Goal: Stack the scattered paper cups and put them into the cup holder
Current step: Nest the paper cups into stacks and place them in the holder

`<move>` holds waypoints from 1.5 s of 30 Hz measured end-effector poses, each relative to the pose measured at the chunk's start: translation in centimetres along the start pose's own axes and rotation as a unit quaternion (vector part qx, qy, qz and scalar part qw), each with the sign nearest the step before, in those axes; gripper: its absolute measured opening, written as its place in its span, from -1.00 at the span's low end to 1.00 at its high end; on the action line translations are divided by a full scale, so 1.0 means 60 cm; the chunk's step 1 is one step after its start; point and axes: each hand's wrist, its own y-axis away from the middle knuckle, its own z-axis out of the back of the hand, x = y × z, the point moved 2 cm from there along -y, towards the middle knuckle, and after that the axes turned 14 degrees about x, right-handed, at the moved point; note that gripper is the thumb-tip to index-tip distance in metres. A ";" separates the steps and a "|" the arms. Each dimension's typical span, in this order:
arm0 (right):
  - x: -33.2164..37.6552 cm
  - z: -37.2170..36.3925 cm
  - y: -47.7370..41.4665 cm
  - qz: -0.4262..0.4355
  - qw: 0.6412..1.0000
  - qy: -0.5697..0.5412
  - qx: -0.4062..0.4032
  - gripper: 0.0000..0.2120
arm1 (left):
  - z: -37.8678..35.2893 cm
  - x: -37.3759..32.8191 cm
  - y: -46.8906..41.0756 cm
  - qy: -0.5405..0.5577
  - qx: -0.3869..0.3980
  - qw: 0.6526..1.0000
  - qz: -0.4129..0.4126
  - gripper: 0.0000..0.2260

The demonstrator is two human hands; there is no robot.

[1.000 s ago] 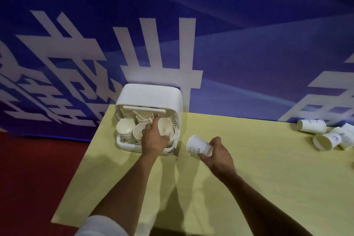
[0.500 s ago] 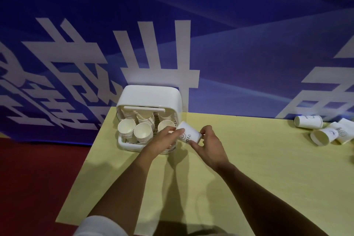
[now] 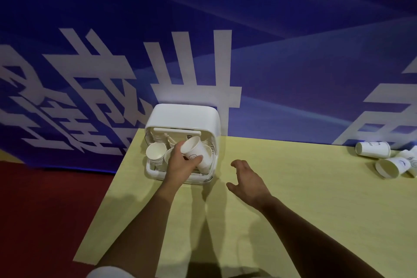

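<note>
Cup (image 3: 194, 151): sitting in the left hand's grip, tilted, mouth pointing up and away, right in front of the holder's open face.
Left hand (image 3: 180, 163): wrapping the cup low on its wall, probably leaving the rim free to nest.
Right hand (image 3: 247, 179): hovering over the table (image 3: 293, 210), fingers spread wide, holding nothing.
Holder (image 3: 180, 117): standing at the table's far left corner, against the banner (image 3: 293, 63), already carrying several stacks, mouths facing the person.
Loose cups (image 3: 388, 166): lying on their sides far right, well apart from the holder, waiting to be gathered.
</note>
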 end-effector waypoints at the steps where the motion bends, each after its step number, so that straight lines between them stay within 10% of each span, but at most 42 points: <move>1: -0.002 -0.003 0.000 -0.004 1.000 -0.001 0.004 -0.42 | 0.003 0.001 -0.004 -0.017 -0.022 1.000 -0.005 -0.38; 11: -0.028 -0.008 0.014 -0.032 0.999 0.017 0.001 -0.51 | -0.033 0.007 -0.012 -0.133 -0.107 0.984 -0.045 -0.31; 24: -0.024 -0.014 0.016 -0.044 0.998 0.033 -0.023 -0.59 | -0.033 0.030 -0.036 -0.247 -0.014 0.969 0.006 -0.22; 37: -0.044 0.003 0.045 -0.088 0.995 0.011 -0.052 -0.60 | -0.067 -0.002 -0.050 -0.255 0.052 0.963 -0.071 -0.82; 45: -0.107 0.051 0.091 -0.089 0.992 -0.011 -0.086 -0.59 | -0.175 -0.040 -0.032 -0.237 0.206 0.949 -0.008 -0.79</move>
